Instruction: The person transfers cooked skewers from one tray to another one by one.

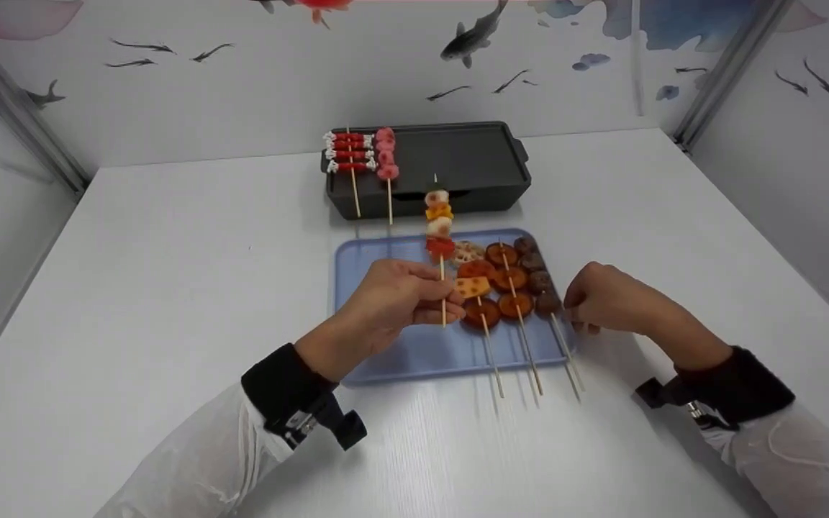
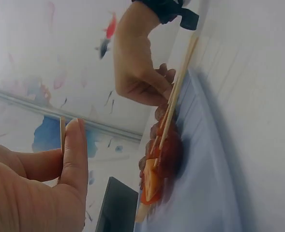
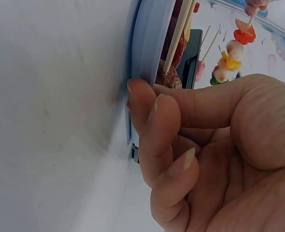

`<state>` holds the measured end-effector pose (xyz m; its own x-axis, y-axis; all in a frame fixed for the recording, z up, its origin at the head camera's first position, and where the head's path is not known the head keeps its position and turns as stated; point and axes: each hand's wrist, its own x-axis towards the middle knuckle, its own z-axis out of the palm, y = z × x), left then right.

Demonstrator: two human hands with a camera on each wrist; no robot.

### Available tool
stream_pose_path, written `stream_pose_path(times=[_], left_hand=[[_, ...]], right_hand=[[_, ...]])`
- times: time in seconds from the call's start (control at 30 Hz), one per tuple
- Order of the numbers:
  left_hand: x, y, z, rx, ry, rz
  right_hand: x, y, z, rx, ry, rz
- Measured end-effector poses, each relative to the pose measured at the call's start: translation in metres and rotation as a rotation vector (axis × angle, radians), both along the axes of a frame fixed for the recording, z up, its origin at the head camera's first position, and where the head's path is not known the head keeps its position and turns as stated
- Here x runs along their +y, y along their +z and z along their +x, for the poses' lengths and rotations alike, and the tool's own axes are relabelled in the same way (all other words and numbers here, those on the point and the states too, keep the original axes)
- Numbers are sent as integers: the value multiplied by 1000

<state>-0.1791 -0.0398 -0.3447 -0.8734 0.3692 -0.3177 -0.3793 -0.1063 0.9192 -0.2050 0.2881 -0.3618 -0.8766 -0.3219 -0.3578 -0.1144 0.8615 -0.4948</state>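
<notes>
Left hand [image 1: 393,306]: thumb and fingers pinch the bare stick of a mixed skewer [image 1: 439,229], raised above the tray. The skewer's long axis runs fore and aft, close to straight ahead of the person; the loaded end points away toward the grill, the plain stick end back toward the person. From the grip outward come a red piece, a white ball, a yellow piece, a second white ball and a dark green piece at the tip.

Right hand [image 1: 609,298]: fingers curled, thumb and fingertip pinching the right rim of the blue tray [image 1: 400,365].

On the tray's right half, three skewers lie side by side, sticks overhanging the near edge: a lotus-slice skewer [image 1: 472,288], a brown-slice skewer [image 1: 511,279] and a meatball skewer [image 1: 539,280]. Beyond the tray stands a black grill [image 1: 458,155], bearing at its left end a red-and-white skewer [image 1: 352,166] and a pink skewer [image 1: 387,156], sticks toward the person. Support: white table [image 1: 206,244]; behind, a fish-painted wall [image 1: 378,79].
</notes>
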Motion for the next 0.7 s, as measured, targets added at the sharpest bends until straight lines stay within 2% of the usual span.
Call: stream_pose_path(times=[0.17, 0.33, 0.7], left_hand=[[-2, -12, 13, -20, -39, -11], [-1, -23, 21, -30, -67, -28], [-1, -38, 27, -45, -85, -57]], right_hand=[[0, 0, 1, 5, 4, 4], [0, 0, 1, 3, -3, 14], [-1, 0, 0, -6, -13, 24]])
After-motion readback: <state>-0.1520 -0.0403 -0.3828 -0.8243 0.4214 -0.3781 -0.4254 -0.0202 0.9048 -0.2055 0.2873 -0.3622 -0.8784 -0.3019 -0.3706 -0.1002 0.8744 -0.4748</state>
